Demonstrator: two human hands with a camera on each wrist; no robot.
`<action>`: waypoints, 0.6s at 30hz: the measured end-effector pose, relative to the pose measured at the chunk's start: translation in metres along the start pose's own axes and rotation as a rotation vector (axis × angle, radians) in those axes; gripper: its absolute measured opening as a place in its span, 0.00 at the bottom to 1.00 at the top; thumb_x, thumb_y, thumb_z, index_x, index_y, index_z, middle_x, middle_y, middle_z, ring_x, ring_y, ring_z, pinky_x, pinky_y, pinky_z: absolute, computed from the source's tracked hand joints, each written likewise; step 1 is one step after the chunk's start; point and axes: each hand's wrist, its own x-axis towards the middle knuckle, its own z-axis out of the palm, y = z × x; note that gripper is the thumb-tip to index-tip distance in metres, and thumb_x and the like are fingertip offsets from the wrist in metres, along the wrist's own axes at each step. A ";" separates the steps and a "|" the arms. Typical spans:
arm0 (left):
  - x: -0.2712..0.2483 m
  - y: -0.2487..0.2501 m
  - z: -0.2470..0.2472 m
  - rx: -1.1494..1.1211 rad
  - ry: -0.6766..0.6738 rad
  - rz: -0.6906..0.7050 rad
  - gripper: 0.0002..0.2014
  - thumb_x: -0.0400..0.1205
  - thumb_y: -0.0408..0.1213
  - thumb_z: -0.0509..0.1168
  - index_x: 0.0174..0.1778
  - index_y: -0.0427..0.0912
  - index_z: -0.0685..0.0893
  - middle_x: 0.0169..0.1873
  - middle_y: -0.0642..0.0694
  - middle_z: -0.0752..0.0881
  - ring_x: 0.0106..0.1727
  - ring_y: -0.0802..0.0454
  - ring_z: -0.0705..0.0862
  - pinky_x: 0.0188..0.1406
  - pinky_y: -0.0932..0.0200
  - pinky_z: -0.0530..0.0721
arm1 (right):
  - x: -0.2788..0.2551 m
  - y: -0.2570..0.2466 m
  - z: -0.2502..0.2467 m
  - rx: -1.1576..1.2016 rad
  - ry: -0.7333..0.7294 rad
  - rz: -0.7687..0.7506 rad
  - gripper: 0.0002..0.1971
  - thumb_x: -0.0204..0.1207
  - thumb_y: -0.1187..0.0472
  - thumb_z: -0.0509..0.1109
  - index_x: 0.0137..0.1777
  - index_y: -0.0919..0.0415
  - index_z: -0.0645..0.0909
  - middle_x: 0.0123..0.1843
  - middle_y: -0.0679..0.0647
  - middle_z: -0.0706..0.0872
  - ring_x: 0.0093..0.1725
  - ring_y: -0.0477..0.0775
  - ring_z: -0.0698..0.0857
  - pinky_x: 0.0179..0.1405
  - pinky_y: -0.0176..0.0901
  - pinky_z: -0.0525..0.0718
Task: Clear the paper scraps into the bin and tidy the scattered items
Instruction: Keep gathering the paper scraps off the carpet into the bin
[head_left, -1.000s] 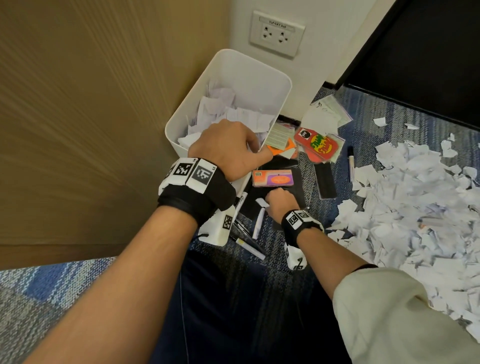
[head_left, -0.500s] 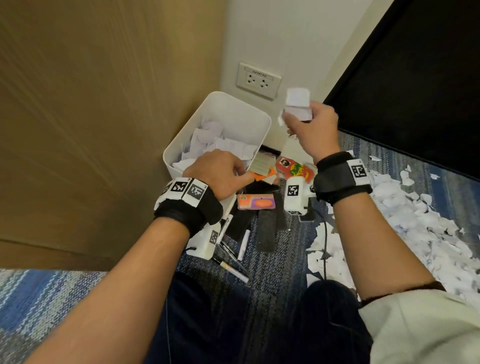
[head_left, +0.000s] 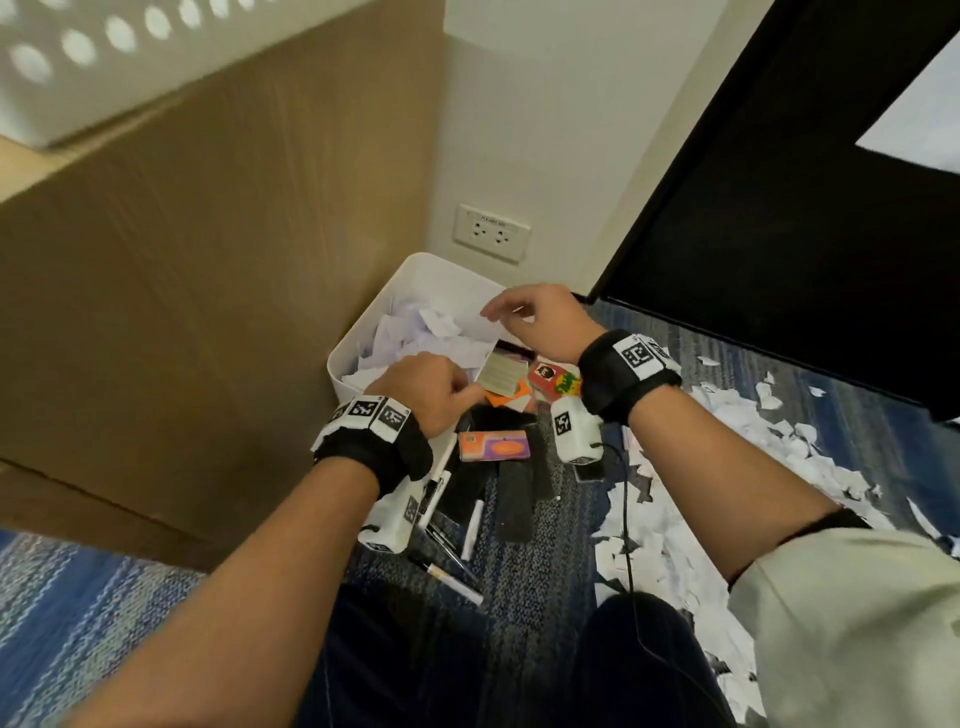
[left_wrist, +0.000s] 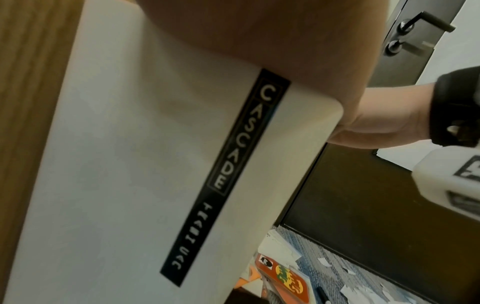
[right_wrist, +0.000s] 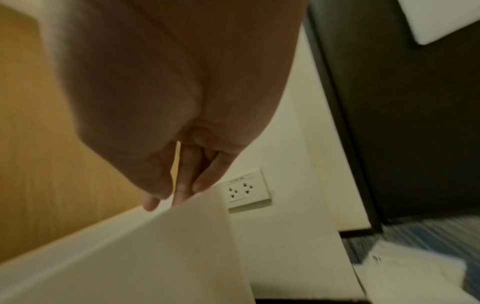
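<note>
We see the white bin (head_left: 415, 275) in the corner, holding crumpled paper scraps (head_left: 415, 332). Our left hand (head_left: 426, 387) grips its near rim, fingers curled over it. Our right hand (head_left: 540, 319) hovers above its right edge, fingers loosely spread, empty. More scraps (head_left: 737, 441) lie on the carpet right of the bin.

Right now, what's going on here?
A person is clearing torn paper off the carpet into a white bin in the corner. The left hand grips the bin's near rim. The right hand hangs over the bin with fingers loose and nothing in it. The bin already holds scraps, but a big pile of paper scraps is on the floor to the right. Cards, black strips and pens lie scattered beside the bin, not yet tidied.
</note>
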 end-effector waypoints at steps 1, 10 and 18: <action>-0.001 0.002 -0.002 0.000 -0.010 0.005 0.19 0.79 0.57 0.60 0.38 0.47 0.89 0.33 0.46 0.87 0.35 0.49 0.82 0.36 0.55 0.80 | -0.011 0.005 -0.009 0.053 0.033 0.051 0.15 0.79 0.69 0.65 0.56 0.53 0.89 0.55 0.45 0.90 0.53 0.37 0.86 0.55 0.29 0.82; -0.004 0.082 -0.017 0.427 -0.013 -0.043 0.17 0.78 0.41 0.69 0.60 0.40 0.80 0.58 0.39 0.84 0.62 0.39 0.82 0.50 0.53 0.76 | -0.203 0.136 -0.089 0.153 0.047 0.717 0.08 0.84 0.62 0.67 0.58 0.54 0.86 0.59 0.56 0.86 0.59 0.55 0.84 0.60 0.49 0.82; 0.011 0.222 0.063 0.223 -0.127 0.149 0.26 0.80 0.50 0.66 0.70 0.40 0.72 0.64 0.36 0.81 0.61 0.36 0.82 0.55 0.48 0.80 | -0.434 0.217 -0.036 0.671 0.228 1.291 0.12 0.84 0.62 0.68 0.60 0.68 0.87 0.55 0.62 0.87 0.48 0.61 0.85 0.45 0.46 0.85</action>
